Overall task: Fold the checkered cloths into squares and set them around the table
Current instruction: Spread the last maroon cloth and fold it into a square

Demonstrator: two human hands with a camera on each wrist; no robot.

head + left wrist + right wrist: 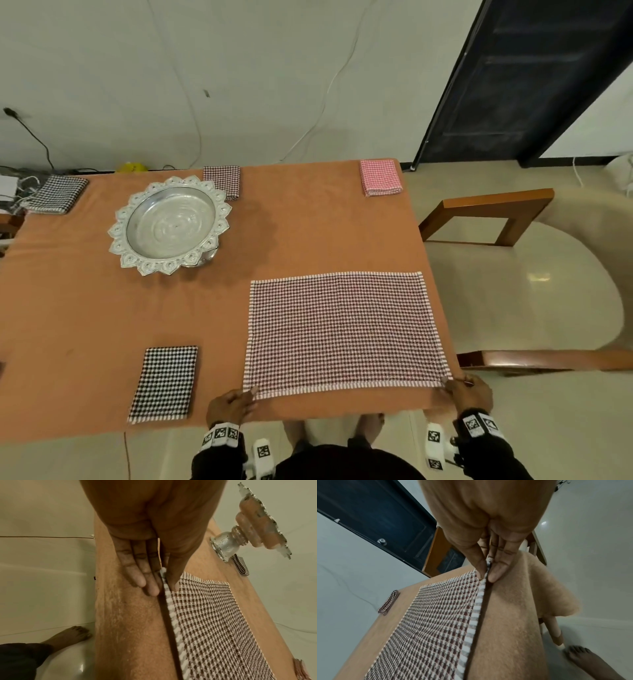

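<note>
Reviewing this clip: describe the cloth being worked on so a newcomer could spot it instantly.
On the orange-covered table, look to the near right corner, beside the wooden chair. The dark red checkered cloth lies there, its near corners pinched by the left hand and right hand. Unlike the four small folded cloths, it is large and spread flat.

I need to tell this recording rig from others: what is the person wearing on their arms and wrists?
Both arms are in black sleeves. The left hand and right hand are bare. Each wrist carries a band of white tiles printed with black square codes, and white coded blocks hang below.

Pale wall [239, 68], dark door [524, 78]
</note>
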